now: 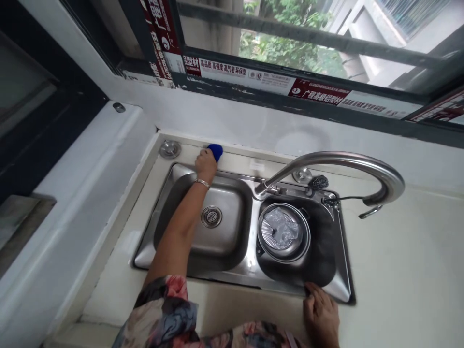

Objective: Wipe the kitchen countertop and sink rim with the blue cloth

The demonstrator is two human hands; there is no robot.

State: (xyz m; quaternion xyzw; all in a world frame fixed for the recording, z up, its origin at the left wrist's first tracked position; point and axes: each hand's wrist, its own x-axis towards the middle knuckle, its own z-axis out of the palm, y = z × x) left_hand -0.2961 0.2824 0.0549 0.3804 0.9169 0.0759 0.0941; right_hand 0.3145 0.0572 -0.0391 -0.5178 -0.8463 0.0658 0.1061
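Note:
My left hand (205,163) reaches over the left basin of a steel double sink (250,270) and is closed on a blue cloth (216,151), pressed on the counter strip behind the sink. A bracelet shows on that wrist. My right hand (322,314) rests on the sink's front rim at the right, fingers bent over the edge, holding nothing I can see. A curved steel faucet (348,162) arches over the right basin.
A steel strainer bowl (283,233) with crumpled plastic sits in the right basin. A scouring ball (319,182) lies behind it. A round metal cap (169,149) sits at the back left corner. White counter (406,261) extends right; a window runs above.

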